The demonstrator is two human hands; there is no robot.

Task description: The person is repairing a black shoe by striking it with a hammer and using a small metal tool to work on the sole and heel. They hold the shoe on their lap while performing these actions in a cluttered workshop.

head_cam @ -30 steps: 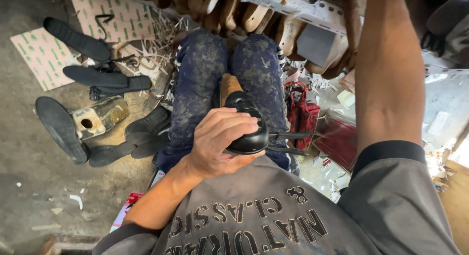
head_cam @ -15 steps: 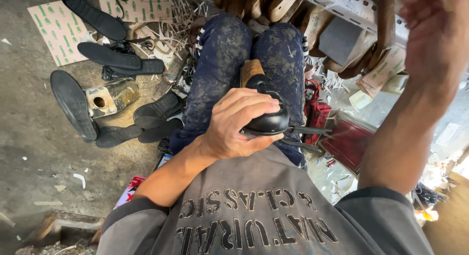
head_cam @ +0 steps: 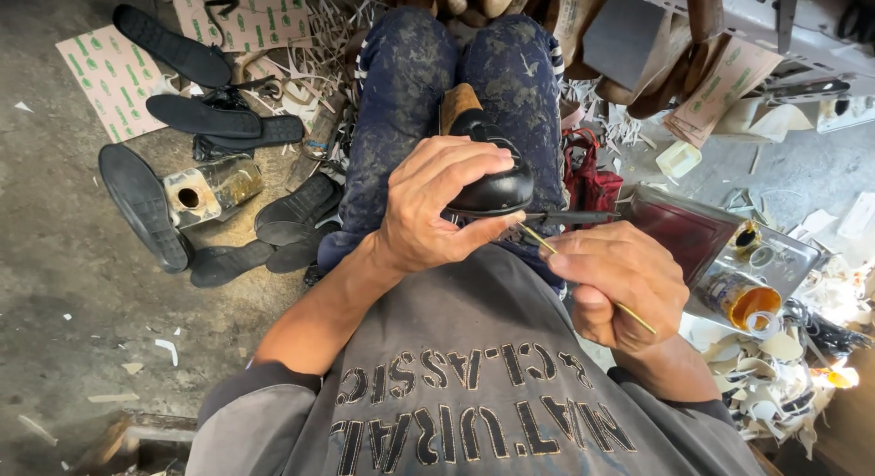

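Left hand (head_cam: 433, 203) closes its grip on one black shoe (head_cam: 488, 180); right hand (head_cam: 620, 280) pinches one thin stick (head_cam: 583, 280). Several black soles (head_cam: 141, 203) lie on the floor (head_cam: 64, 339).

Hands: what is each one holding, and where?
Left hand grips the black shoe over its top. Right hand pinches a thin stick near its middle.

The left hand (head_cam: 437, 207) grips a black shoe (head_cam: 492, 180) on the lap; the right hand (head_cam: 620, 280), just beside it, pinches a thin yellow stick (head_cam: 638, 317). Black soles (head_cam: 146, 203) lie on the floor at left.
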